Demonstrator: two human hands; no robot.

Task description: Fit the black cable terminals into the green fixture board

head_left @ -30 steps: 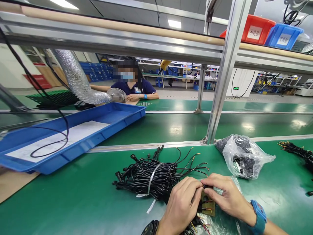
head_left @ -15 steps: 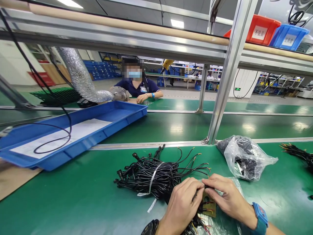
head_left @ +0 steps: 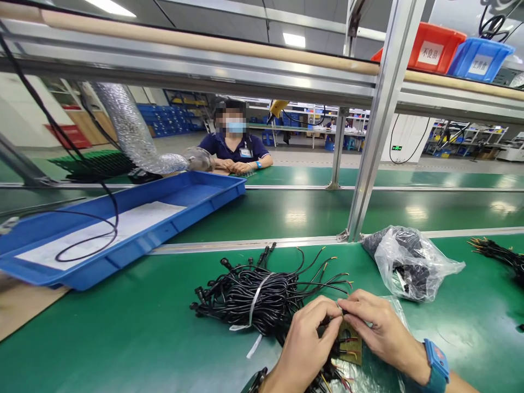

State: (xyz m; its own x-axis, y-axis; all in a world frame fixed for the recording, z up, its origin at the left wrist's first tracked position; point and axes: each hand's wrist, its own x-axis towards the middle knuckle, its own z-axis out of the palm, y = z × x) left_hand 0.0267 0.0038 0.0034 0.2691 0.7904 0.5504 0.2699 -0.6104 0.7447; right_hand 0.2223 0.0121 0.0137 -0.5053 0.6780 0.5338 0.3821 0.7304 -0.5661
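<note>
My left hand and my right hand meet fingertip to fingertip, both closed in a pinch. Between them is a small dark piece that looks like part of a black cable; the fingers hide most of it. Just below the fingertips lies a brownish plate with a hole and thin coloured wire ends across it. Left of my hands rests a bundle of black cables, tied with a white band, its stripped wire ends pointing right. Clear plastic lies beneath the plate.
A clear bag of black parts sits behind my right hand, with more cables at the right edge. A long blue tray holds paper at the left. A metal post rises ahead. A co-worker sits opposite.
My hands stay pinched together, with only slight finger movement. Across the bench, the co-worker's head has shifted right and both of that person's hands have come together.
</note>
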